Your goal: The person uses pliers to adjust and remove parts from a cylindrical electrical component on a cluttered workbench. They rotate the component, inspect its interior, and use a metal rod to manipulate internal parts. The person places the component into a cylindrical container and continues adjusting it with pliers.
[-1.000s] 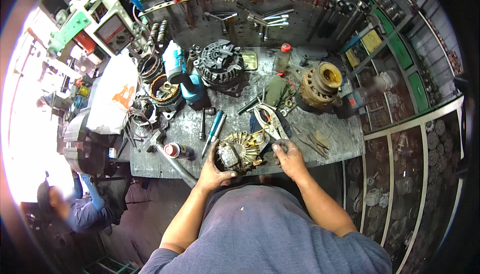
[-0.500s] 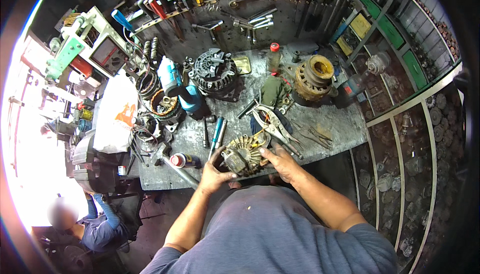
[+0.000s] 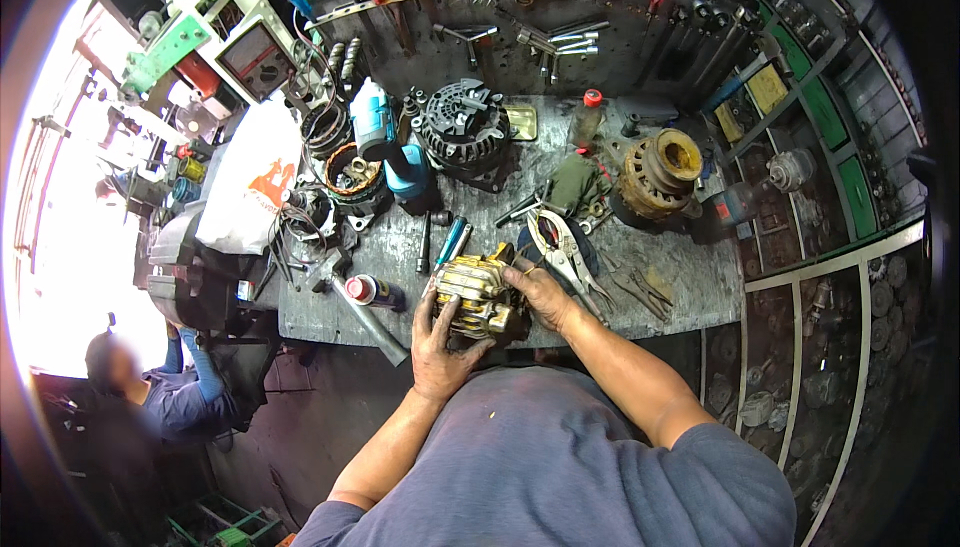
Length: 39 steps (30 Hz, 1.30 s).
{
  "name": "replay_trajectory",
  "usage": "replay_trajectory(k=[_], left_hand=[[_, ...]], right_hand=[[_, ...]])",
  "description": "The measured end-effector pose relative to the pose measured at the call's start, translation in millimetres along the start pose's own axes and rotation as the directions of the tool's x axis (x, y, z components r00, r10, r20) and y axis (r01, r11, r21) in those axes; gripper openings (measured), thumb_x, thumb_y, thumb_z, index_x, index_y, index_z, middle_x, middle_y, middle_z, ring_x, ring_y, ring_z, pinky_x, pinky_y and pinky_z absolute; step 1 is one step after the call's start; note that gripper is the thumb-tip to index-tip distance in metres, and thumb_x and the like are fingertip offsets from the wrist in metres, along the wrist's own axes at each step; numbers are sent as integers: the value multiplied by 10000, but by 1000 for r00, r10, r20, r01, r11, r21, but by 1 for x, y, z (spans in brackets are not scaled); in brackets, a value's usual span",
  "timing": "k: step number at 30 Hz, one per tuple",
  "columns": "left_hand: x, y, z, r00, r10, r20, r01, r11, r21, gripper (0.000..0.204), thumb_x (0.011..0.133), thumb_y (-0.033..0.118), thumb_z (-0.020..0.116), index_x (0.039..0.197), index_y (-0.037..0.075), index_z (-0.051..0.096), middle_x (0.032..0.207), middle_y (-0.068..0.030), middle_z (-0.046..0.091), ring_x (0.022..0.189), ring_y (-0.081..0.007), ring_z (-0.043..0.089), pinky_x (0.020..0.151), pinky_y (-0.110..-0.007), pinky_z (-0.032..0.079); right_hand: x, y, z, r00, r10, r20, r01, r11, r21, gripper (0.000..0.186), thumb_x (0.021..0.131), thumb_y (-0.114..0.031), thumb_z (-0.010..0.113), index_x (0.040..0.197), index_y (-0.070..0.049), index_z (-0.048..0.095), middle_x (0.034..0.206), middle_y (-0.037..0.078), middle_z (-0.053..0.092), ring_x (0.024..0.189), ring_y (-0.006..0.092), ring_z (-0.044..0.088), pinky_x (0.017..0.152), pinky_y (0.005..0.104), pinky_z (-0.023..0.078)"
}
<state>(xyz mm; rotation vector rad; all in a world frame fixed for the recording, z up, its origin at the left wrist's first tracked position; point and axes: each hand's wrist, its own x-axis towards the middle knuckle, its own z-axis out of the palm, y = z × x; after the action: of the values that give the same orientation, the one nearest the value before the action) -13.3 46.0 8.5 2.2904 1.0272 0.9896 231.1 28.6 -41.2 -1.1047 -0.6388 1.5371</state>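
Note:
Over the bench's front edge I hold a dirty, yellowish metal alternator [image 3: 480, 292] between both hands. My left hand [image 3: 442, 352] grips its left side and underside, with fingers spread up over the casing. My right hand [image 3: 543, 297] clasps its right upper side, thumb on the edge; the other fingers are partly hidden. Just behind the alternator lie blue-handled tools [image 3: 452, 244]. Locking pliers [image 3: 568, 259] lie past my right hand, with a second pair of pliers [image 3: 640, 285] beside them. A can with a red cap [image 3: 372, 291] stands left of my left hand.
A hammer [image 3: 362, 312] juts over the front edge of the metal bench [image 3: 690, 257]. Behind stand a blue cordless driver [image 3: 405, 172], a black-and-grey alternator [image 3: 462, 127] and a rusty brown one [image 3: 658, 177]. Parts shelves [image 3: 795, 347] rise at right. Another person [image 3: 185, 387] sits at lower left.
The alternator has been turned in my hands: its round finned face was up, and now its ribbed side is. My left fingers have moved onto the casing. The head view has shifted.

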Motion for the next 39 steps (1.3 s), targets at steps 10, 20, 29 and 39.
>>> replay_trajectory(k=[10, 20, 29, 39], left_hand=[[48, -6, -13, 981, 93, 172, -106, 992, 70, 912, 591, 368, 1070, 1330, 75, 622, 1627, -268, 511, 1491, -506, 498, 1233, -591, 431], [63, 20, 16, 909, 117, 399, -158, 985, 70, 957, 638, 439, 1013, 1457, 106, 647, 1547, -175, 578, 1458, -443, 510, 1230, -555, 439], [72, 40, 3, 877, -18, 480, -124, 957, 262, 1075, 642, 692, 949, 1505, 148, 608, 1514, -140, 567, 1441, -407, 493, 1163, -558, 425], [87, 21, 3, 829, 115, 547, -166, 985, 44, 1093, 681, 705, 923, 1574, 167, 596, 1647, -214, 515, 1512, -488, 471, 1265, -589, 385]], right_hand=[[-5, -38, -14, 964, -39, -263, -178, 641, -747, 632, 1012, -567, 761, 1172, 45, 775, 1038, 276, 799, 991, 387, 776, 936, 476, 594], [-103, -28, -76, 804, -318, -503, -206, 645, -736, 503, 1009, -382, 791, 1365, -33, 725, 1123, 240, 800, 1030, 421, 779, 906, 478, 609], [-139, -27, -67, 799, -280, -532, -286, 601, -746, 480, 989, -362, 804, 1333, -32, 748, 1128, 255, 797, 1082, 419, 775, 950, 467, 607], [-81, -124, -32, 877, -427, -219, 73, 569, -819, 434, 982, -240, 801, 1345, -10, 736, 1157, 232, 799, 1082, 371, 781, 979, 435, 592]])
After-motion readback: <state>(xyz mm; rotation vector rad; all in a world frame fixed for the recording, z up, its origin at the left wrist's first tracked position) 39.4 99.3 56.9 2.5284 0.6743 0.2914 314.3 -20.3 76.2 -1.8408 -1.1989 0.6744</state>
